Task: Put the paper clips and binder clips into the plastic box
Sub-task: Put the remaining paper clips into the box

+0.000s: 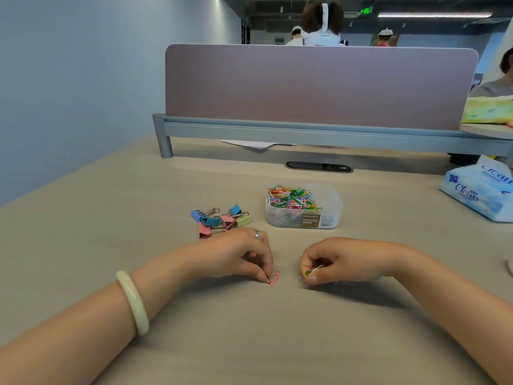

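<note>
Left hand [244, 254] curls down, fingertips pinching one end of a red clip [275, 278] lying on the desk [111, 218]. Right hand [341, 259] pinches loose clips [311, 272], green and white. At 12 o'clock the box [333, 201], labelled "COMPARTMENT", holds many paper clips [291, 198]. Binder clips [222, 218] lie at 11, outside it; a "Clean" tissue pack [477, 190] at 2.

Binder clips [220, 219] left of plastic box [331, 211], on desk [111, 218].
</note>
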Action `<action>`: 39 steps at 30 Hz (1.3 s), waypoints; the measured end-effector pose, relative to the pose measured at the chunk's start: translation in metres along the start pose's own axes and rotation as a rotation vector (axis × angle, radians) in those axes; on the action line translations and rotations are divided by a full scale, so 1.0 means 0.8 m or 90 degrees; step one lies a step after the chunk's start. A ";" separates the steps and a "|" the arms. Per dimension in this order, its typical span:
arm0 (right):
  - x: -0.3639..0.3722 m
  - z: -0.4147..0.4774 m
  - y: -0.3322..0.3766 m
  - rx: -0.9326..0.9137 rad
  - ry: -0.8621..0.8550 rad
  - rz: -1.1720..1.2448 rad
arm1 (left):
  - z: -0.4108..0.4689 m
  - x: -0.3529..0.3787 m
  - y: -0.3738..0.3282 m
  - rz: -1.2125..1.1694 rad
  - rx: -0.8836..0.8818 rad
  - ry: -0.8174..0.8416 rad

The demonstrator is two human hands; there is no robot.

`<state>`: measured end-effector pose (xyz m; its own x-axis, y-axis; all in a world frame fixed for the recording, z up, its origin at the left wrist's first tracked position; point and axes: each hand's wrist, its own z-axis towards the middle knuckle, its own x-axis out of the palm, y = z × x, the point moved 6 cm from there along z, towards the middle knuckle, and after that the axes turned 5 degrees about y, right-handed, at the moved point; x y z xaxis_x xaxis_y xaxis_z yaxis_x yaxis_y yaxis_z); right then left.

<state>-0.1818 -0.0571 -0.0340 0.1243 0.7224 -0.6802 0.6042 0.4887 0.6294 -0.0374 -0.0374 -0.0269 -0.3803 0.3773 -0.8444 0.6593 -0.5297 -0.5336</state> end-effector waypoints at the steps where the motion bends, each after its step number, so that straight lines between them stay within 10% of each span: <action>1: 0.000 0.000 -0.001 0.001 0.006 0.011 | 0.001 0.000 -0.001 -0.005 0.001 -0.005; 15: -0.017 -0.005 -0.020 -0.029 -0.004 0.189 | 0.018 0.007 -0.016 0.021 0.042 0.060; 22: -0.119 0.013 0.008 0.049 -0.333 -0.069 | 0.017 0.009 -0.017 0.108 0.059 0.041; 30: -0.138 0.095 0.000 0.125 -0.369 -0.173 | 0.012 0.021 -0.016 0.349 0.135 -0.138; 39: -0.146 0.058 -0.004 0.047 -0.488 -0.094 | 0.011 0.000 -0.010 0.179 0.075 -0.188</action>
<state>-0.1615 -0.1659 0.0258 0.5313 0.1001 -0.8412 0.7039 0.5004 0.5041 -0.0483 -0.0403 -0.0233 -0.3768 -0.0184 -0.9261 0.6912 -0.6712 -0.2679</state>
